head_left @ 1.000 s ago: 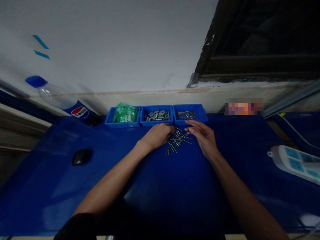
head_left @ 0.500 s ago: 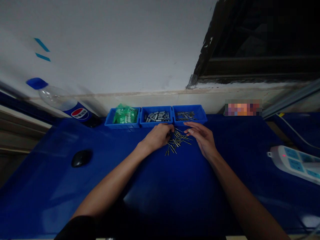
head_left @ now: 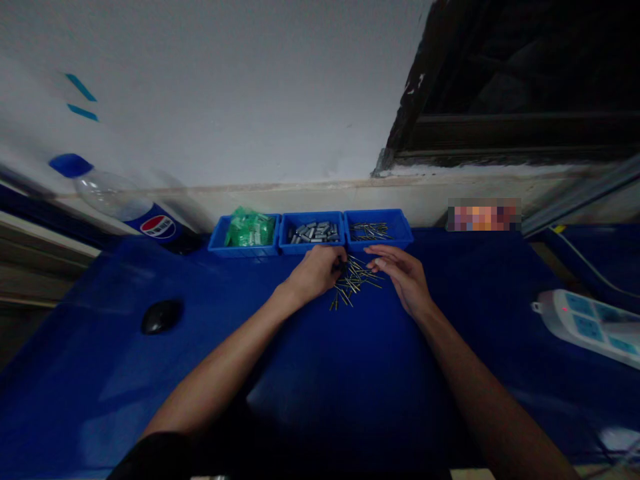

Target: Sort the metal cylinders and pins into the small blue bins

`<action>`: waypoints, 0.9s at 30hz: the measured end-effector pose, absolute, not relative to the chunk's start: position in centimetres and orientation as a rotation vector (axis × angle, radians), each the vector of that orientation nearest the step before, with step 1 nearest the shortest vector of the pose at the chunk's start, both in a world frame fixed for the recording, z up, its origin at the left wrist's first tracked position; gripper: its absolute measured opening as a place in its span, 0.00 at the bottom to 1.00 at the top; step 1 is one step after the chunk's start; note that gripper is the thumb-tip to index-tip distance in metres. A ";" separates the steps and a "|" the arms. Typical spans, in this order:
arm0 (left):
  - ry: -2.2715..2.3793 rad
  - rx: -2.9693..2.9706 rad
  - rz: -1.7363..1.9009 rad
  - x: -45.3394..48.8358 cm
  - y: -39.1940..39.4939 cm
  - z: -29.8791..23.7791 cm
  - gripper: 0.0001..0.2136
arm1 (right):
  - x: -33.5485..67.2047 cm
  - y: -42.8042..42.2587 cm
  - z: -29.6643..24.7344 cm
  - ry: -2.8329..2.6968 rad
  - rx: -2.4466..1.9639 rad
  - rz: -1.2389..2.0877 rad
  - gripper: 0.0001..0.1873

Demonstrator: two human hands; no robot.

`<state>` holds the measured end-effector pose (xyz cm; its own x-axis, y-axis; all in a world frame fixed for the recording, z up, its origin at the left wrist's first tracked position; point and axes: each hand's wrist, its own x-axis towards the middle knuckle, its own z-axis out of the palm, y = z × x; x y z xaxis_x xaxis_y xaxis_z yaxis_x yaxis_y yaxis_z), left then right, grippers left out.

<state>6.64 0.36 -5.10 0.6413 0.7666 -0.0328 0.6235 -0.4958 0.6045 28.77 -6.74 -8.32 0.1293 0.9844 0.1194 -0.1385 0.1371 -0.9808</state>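
- My left hand (head_left: 313,273) and right hand (head_left: 403,277) rest on the blue table (head_left: 350,380), with the loose pile of pins (head_left: 353,283) lying on the table between them.
- The left fingers are curled, with their tips at the pile's left edge. I cannot tell whether they grip a pin.
- The right fingers are loosely extended leftward over the pile's right edge. I see nothing held in them.
- Far edge: three blue trays stand in a row just beyond the pile, backed by the wall ledge (head_left: 325,190).
- The left tray (head_left: 243,251) holds green packets, the middle tray (head_left: 287,235) holds grey metal pieces, and the right tray (head_left: 397,244) holds more pins.
- The left knuckles sit just beside the middle tray's front wall.
- Open room: bare table lies on the near side of the pile, around both forearms.
- Left side: a black mouse (head_left: 161,317) lies well apart from my left hand, and a bottle (head_left: 143,217) lies near the left tray.
- Right side: a white power strip (head_left: 593,323) sits well apart, at the table's right edge.
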 end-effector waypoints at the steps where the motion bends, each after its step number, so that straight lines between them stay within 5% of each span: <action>1: 1.079 2.283 0.326 6.6 0.3 -5.1 0.15 | 28.8 -6.7 -8.4 -1.075 -1.062 1.098 0.13; 20: 1.279 2.513 -0.018 7.4 -0.9 -3.0 0.15 | 28.8 -6.9 -8.0 -1.072 -1.059 1.123 0.13; 27: 1.081 2.498 0.275 6.8 -0.4 -2.8 0.13 | 29.0 -6.9 -8.2 -1.087 -1.061 1.113 0.13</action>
<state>6.75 -0.39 -2.76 0.6808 0.7322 0.0200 0.6527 -0.6189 0.4370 28.98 -6.92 -8.15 0.1077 0.9876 0.1144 -0.1374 0.1288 -0.9821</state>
